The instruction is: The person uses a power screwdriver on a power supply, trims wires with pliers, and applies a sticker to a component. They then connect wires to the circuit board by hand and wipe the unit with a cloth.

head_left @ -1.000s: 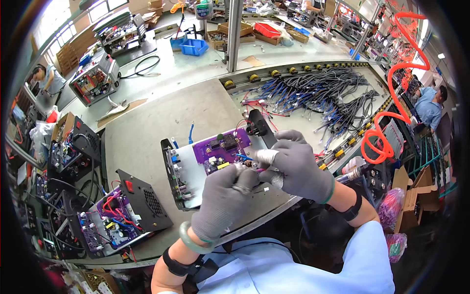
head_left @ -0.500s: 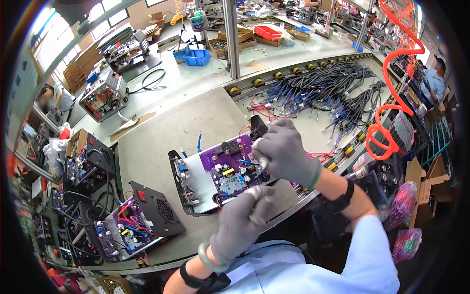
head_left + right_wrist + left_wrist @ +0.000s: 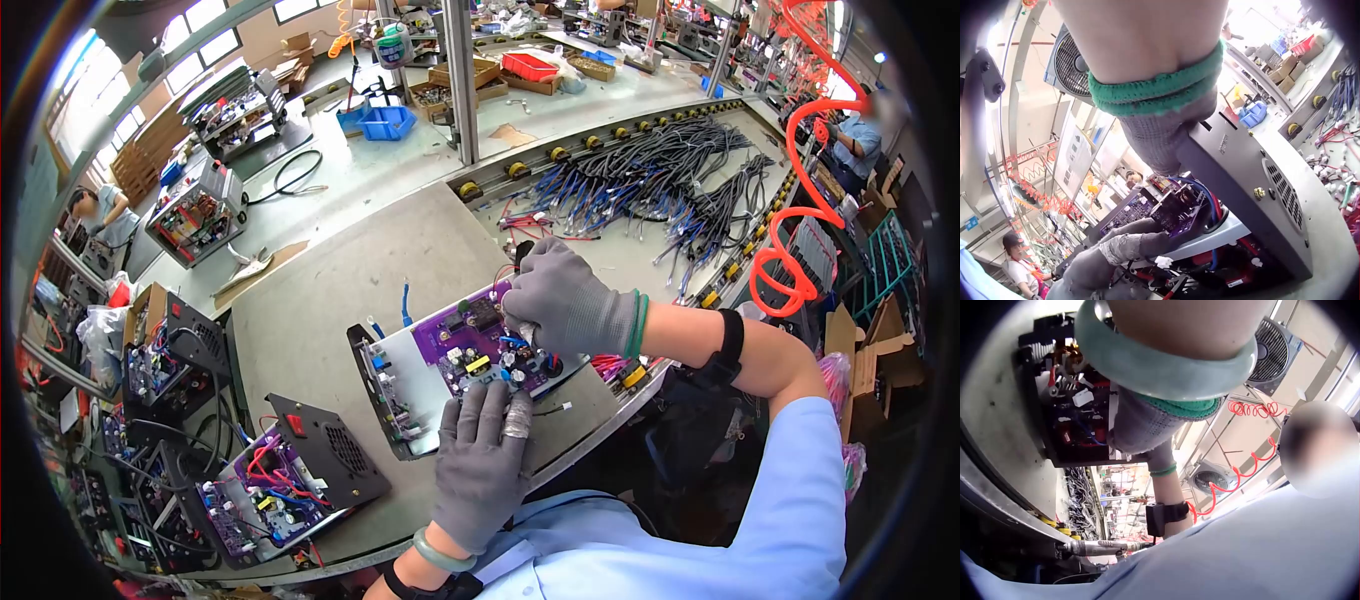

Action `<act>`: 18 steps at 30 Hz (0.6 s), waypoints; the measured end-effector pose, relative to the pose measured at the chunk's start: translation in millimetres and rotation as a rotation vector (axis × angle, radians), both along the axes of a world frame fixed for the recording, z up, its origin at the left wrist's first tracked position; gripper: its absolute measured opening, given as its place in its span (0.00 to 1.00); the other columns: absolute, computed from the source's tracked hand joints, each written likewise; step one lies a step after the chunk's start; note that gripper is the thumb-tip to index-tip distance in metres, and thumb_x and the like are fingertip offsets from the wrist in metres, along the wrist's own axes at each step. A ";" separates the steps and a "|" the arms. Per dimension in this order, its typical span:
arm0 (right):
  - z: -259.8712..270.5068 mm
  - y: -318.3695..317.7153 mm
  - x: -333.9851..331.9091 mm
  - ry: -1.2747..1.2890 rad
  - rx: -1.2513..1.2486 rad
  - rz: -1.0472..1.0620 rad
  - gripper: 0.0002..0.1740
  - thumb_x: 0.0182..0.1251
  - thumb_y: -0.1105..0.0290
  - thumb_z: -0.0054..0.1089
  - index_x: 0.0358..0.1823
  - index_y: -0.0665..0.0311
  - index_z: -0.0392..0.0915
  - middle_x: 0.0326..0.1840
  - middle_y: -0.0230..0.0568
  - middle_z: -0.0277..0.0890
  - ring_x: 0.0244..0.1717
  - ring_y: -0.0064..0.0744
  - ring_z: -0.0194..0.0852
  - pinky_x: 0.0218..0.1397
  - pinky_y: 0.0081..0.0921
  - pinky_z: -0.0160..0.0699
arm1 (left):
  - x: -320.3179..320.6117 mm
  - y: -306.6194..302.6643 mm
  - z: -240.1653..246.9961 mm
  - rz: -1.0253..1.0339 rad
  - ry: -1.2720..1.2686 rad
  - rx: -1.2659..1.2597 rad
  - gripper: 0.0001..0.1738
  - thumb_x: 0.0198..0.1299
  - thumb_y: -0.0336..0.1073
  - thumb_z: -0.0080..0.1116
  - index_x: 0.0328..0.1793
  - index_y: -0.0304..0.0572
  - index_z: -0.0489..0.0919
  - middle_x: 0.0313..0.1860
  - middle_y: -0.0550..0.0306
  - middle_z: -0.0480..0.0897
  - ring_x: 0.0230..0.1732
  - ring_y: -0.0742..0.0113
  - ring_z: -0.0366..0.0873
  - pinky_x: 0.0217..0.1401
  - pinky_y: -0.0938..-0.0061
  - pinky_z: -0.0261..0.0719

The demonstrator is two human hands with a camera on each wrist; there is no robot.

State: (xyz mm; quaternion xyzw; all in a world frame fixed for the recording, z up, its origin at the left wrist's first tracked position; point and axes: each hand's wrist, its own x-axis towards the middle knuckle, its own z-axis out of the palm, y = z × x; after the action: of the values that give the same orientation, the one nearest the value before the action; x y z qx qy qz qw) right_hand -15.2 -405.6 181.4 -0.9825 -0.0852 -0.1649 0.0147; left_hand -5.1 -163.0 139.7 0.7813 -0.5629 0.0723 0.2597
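An opened unit with a white metal base (image 3: pixel 412 370) and a purple circuit board (image 3: pixel 452 335) lies on the bench. My left hand (image 3: pixel 480 475), gloved in grey, has its fingers extended over the board's near edge. Above the board's right part is my right hand (image 3: pixel 565 300), fingers curled; its fingertips are hidden, so what they hold cannot be told. Blue and red wires (image 3: pixel 1213 203) run by the right hand in the right wrist view, beside a black vented panel (image 3: pixel 1254 181). A small white connector (image 3: pixel 566 406) lies right of the left hand.
Another opened unit (image 3: pixel 270 490) with a black vented panel stands at the left, near more units. Bundled cables (image 3: pixel 650 185) lie at the back right, beyond a rail of yellow rollers (image 3: pixel 560 154). An orange coiled hose (image 3: pixel 785 290) hangs at the right.
My hands have parted from their earlier position close together. The left hand has straightened its fingers and come over the board's near edge; the right hand remains curled over the right part.
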 end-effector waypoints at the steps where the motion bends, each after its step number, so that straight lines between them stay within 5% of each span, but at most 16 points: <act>1: 2.9 1.4 -0.3 0.066 -0.054 0.013 0.04 0.50 0.67 0.66 0.23 0.55 0.80 0.25 0.36 0.80 0.37 0.39 0.81 0.59 0.41 0.71 | 0.0 -0.6 -1.8 0.008 -0.006 -0.009 0.32 0.53 0.38 0.68 0.68 0.44 0.79 0.65 0.42 0.79 0.69 0.41 0.74 0.75 0.46 0.66; 6: 11.5 7.9 4.0 0.181 -0.257 0.066 0.03 0.49 0.68 0.64 0.26 0.57 0.82 0.27 0.41 0.83 0.40 0.41 0.84 0.59 0.41 0.72 | 4.3 0.2 1.6 -0.010 0.051 0.003 0.29 0.60 0.39 0.64 0.69 0.42 0.78 0.67 0.43 0.77 0.69 0.40 0.73 0.75 0.43 0.66; 8: 5.2 5.8 9.2 0.087 -0.284 0.150 0.05 0.42 0.67 0.65 0.22 0.56 0.78 0.23 0.37 0.77 0.38 0.42 0.80 0.58 0.43 0.72 | 5.7 -0.5 2.5 -0.007 0.076 -0.052 0.30 0.58 0.38 0.65 0.68 0.40 0.78 0.64 0.41 0.79 0.66 0.39 0.76 0.74 0.44 0.68; 12: 3.6 6.8 16.3 0.259 -0.329 0.066 0.05 0.44 0.68 0.64 0.24 0.57 0.81 0.26 0.38 0.80 0.43 0.42 0.83 0.58 0.41 0.74 | 6.8 14.6 30.3 -0.031 0.227 -0.293 0.28 0.50 0.29 0.67 0.61 0.36 0.82 0.60 0.37 0.80 0.62 0.39 0.78 0.68 0.50 0.73; 16: 4.9 2.9 12.5 0.286 -0.181 0.049 0.04 0.47 0.71 0.67 0.27 0.55 0.82 0.28 0.33 0.81 0.41 0.40 0.82 0.54 0.40 0.76 | -6.3 58.8 23.6 0.092 0.307 -0.437 0.14 0.63 0.28 0.62 0.54 0.32 0.83 0.46 0.41 0.87 0.40 0.49 0.88 0.44 0.60 0.86; 18: 0.9 0.2 6.9 0.012 -0.047 0.103 0.05 0.53 0.70 0.69 0.31 0.56 0.83 0.28 0.34 0.80 0.40 0.40 0.81 0.51 0.39 0.75 | -17.2 78.9 3.9 0.214 0.718 -0.420 0.15 0.70 0.33 0.58 0.57 0.28 0.81 0.48 0.45 0.86 0.47 0.62 0.86 0.52 0.67 0.84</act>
State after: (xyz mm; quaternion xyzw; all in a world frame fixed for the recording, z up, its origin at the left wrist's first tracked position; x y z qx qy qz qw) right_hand -8.3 -405.4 182.3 -0.9779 -0.1396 -0.1559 0.0006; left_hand -22.3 -84.1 143.5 0.7411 -0.3254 -0.0648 0.5837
